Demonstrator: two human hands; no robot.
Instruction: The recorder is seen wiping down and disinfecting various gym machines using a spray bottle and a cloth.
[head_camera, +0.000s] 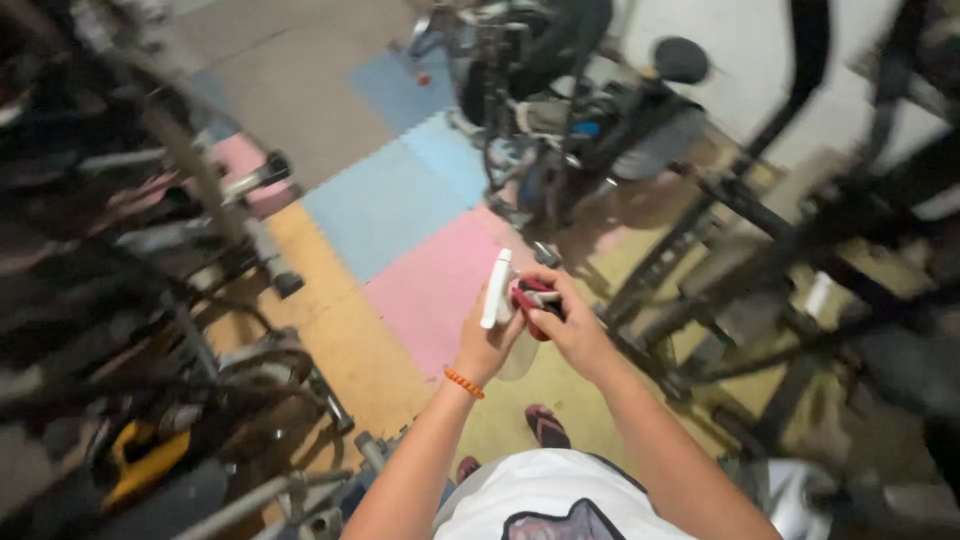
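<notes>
Foam mats (400, 200) below; my left hand (487, 345) grips an upright white tube (496, 288), right hand (570, 325) clamping the red tool (530, 300) at three o'clock.

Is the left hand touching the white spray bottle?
Touching. The head view shows the left hand wrapped around the white spray bottle, no gap visible.

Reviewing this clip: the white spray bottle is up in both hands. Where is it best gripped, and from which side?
Probably around the clear lower body of the white spray bottle, from the person's left, as the left hand wraps it now. The white top stands upright above the fist, and the right hand works the red-and-black part beside it, so that side should stay free.
</notes>
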